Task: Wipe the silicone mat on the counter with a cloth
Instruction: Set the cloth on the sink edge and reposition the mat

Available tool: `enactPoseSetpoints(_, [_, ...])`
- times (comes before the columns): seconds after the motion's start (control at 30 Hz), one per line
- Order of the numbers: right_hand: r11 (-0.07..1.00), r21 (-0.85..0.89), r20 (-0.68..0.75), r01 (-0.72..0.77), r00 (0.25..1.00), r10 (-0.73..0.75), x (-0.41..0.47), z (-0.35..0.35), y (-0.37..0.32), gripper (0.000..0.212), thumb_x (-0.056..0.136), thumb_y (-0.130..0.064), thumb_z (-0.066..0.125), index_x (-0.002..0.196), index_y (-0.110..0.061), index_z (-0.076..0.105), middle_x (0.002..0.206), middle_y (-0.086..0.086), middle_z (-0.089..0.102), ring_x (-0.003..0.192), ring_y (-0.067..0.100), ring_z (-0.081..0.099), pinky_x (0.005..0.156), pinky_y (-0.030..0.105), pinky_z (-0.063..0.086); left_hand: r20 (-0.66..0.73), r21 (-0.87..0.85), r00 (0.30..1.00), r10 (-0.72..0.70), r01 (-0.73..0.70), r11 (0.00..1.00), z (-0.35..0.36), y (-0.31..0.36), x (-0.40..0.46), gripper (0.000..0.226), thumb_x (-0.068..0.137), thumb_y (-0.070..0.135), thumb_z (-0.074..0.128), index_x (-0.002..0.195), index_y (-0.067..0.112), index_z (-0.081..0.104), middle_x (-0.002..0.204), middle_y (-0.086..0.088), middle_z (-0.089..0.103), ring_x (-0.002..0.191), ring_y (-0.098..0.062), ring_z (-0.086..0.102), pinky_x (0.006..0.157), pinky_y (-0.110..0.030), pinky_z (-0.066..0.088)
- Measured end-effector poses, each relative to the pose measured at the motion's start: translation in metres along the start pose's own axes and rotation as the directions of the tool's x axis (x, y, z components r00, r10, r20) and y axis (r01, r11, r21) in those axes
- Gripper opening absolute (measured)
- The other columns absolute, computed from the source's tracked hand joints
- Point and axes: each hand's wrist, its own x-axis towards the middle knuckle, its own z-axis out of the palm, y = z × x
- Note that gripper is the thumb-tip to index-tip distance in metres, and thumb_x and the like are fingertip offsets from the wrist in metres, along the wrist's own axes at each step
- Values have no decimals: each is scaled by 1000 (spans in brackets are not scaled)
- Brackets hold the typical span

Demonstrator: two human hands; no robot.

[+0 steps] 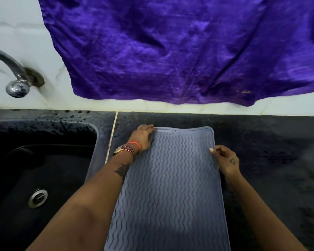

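Observation:
A grey-blue silicone mat (170, 178) with wavy ridges lies lengthwise on the dark counter (270, 151), running from near the back wall to the bottom of the view. My left hand (142, 137) rests on the mat's far left corner, fingers curled over its edge. My right hand (226, 160) pinches the mat's right edge between thumb and fingers, a little nearer to me. No wiping cloth is in either hand.
A black sink (40, 169) with a metal drain (37, 198) sits left of the mat. A chrome tap (13, 73) sticks out of the white tiled wall. A large purple cloth (179, 48) hangs on the wall above the counter.

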Motion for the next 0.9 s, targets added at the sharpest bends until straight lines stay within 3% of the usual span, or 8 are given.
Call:
enactPoseSetpoints(0.1, [995, -98, -17, -28, 999, 27, 3, 2, 4, 6, 88, -23, 61, 90, -21, 66, 89, -2, 66, 73, 7, 57, 62, 19, 43, -64, 8, 998, -15, 15, 1000, 8, -3, -11, 45, 92, 18, 48, 137, 14, 44, 152, -6, 27, 138, -25, 27, 114, -31, 23])
enactPoseSetpoints(0.23, [978, -197, 11, -61, 998, 64, -1, 0, 8, 31, 87, -21, 63, 116, -11, 61, 100, 4, 65, 85, 15, 57, 71, 24, 45, -145, 24, 975, -170, 175, 984, 14, -3, -30, 52, 92, 34, 51, 138, 12, 41, 151, -9, 28, 134, -31, 32, 111, -36, 30])
enactPoseSetpoints(0.37, [959, -279, -36, -44, 999, 35, -14, -2, 17, 39, 86, -24, 65, 120, -7, 59, 108, 14, 67, 86, 22, 60, 71, 26, 46, -222, -19, 887, -404, 411, 912, 14, 6, -45, 67, 86, 42, 57, 137, 5, 34, 139, -21, 37, 124, -38, 37, 102, -44, 34])
enactPoseSetpoints(0.43, [957, -284, -60, -53, 998, 37, -19, 0, 19, 42, 85, -27, 66, 120, -6, 58, 107, 15, 67, 82, 21, 59, 69, 26, 46, -212, -90, 846, -488, 481, 872, 11, 7, -49, 62, 86, 40, 59, 129, -1, 39, 131, -24, 43, 120, -40, 42, 98, -44, 37])
enactPoseSetpoints(0.6, [965, -241, -108, -106, 991, 82, -22, 7, 9, 41, 86, -34, 64, 115, -5, 55, 106, 17, 64, 90, 30, 60, 72, 31, 44, -197, -279, 819, -539, 480, 832, 0, 14, -56, 34, 89, 19, 53, 116, -2, 53, 120, -25, 56, 111, -41, 52, 89, -42, 44])
enactPoseSetpoints(0.77, [981, -183, -164, 58, 983, -89, -29, 12, -1, 19, 87, -25, 62, 98, -10, 58, 87, 7, 64, 71, 19, 57, 65, 27, 43, -320, -418, 770, -552, 409, 812, -9, 14, -66, 20, 87, 15, 55, 103, 7, 64, 107, -20, 65, 101, -38, 58, 82, -41, 50])
enactPoseSetpoints(0.9, [981, -109, -190, 160, 965, -179, -32, 16, -12, 17, 86, -21, 64, 95, -7, 59, 84, 2, 61, 72, 16, 56, 66, 25, 42, -386, -480, 709, -591, 392, 785, -18, 2, -76, 18, 85, 15, 59, 98, 7, 68, 100, -19, 69, 97, -36, 61, 79, -36, 49])
